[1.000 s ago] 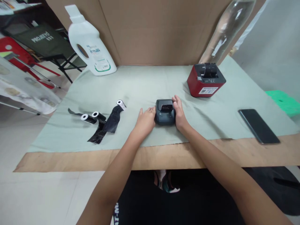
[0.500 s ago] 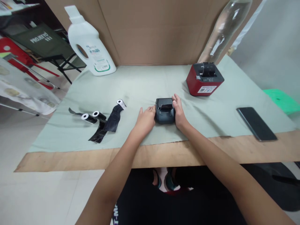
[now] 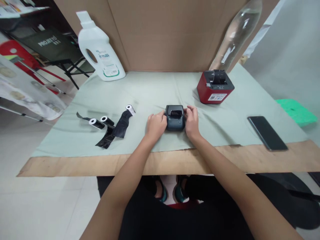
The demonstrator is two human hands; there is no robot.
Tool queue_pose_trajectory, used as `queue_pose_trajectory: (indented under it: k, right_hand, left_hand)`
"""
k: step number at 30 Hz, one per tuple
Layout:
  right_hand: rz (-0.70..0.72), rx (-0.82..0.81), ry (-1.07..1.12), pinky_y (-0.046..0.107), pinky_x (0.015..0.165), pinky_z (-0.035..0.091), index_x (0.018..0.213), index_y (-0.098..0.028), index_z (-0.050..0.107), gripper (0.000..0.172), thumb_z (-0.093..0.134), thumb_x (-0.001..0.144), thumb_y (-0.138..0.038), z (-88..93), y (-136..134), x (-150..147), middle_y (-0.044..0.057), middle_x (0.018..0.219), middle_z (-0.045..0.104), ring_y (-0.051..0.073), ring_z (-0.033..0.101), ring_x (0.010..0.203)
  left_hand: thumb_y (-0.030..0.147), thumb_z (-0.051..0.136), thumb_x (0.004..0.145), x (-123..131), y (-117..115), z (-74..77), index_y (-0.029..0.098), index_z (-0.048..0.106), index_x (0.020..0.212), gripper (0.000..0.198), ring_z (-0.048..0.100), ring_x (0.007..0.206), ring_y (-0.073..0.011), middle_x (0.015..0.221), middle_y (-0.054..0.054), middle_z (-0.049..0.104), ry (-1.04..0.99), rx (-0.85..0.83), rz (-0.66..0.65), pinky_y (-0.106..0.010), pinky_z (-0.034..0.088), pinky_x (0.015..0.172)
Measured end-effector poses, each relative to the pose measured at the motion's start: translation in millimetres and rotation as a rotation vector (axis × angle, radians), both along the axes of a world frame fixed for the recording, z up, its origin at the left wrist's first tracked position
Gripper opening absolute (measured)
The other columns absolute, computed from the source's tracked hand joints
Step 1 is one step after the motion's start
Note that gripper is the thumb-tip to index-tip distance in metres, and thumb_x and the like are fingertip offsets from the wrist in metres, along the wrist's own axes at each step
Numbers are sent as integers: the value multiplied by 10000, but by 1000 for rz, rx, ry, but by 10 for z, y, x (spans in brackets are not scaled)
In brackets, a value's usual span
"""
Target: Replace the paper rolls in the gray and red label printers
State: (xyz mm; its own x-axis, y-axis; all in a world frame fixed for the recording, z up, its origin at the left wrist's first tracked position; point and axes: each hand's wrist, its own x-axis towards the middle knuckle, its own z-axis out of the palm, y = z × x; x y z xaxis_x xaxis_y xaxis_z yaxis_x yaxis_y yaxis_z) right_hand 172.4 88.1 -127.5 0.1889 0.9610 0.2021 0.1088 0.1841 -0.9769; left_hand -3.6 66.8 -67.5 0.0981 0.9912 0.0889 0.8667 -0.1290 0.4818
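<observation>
A small dark grey portable printer (image 3: 175,124) sits on the cloth near the table's front edge, with a strip of glossy black paper poking from its top slot. My left hand (image 3: 156,124) is closed against its left side, fingertips at the upper left edge. On the opposite side, my right hand (image 3: 192,123) has its fingers curled in against the casing. Both hands grip the printer between them. Left of my left hand lie several black paper rolls (image 3: 97,123) with white cores, and loose black strips (image 3: 122,126) trail from them.
A red and black printer (image 3: 215,90) stands at the back right, before a tall clear bottle (image 3: 235,36). The phone (image 3: 267,132) lies at the right edge. At the back left is a white jug (image 3: 100,50). A cardboard panel (image 3: 165,36) closes off the rear.
My right hand's fingers, stretched up along the printer before, are now curled in at its side. My left fingers are bent more closely at the left edge. The view has shifted slightly.
</observation>
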Motion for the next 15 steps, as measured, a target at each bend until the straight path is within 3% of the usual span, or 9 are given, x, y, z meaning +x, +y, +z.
queue_pose_trajectory:
  k: [3,8,11,15]
  right_hand:
    - [-109,-11,52,520,1190,492,1308,-291,549,511,430,998,-680,54,-31,-4,101,1297,698,289,630,1340]
    - [-126,5,72,518,1154,514,1233,-250,580,469,442,989,-627,143,-50,-30,135,1251,745,298,675,1293]
    - [-106,11,39,524,1193,488,1280,-237,612,537,439,989,-655,148,-9,-46,147,1342,730,297,662,1329]
    - [-1,22,-17,510,1315,363,1433,-247,620,727,416,975,-774,123,88,-19,120,1558,618,293,531,1508]
  left_hand:
    - [302,314,1082,8,35,-57,183,689,1400,506,724,1226,-302,1312,-130,780,-86,17,-14,-428,506,1139]
    - [306,330,1084,8,26,-101,139,610,1470,505,675,1312,-291,1395,-152,732,-121,31,-90,-423,459,1186]
    - [333,417,1065,3,7,-93,127,526,1530,520,613,1396,-301,1476,-158,681,-126,30,-117,-461,385,1255]
    - [351,447,1057,-21,20,-86,162,530,1517,504,593,1418,-295,1530,-136,647,-156,-7,-153,-477,358,1274]
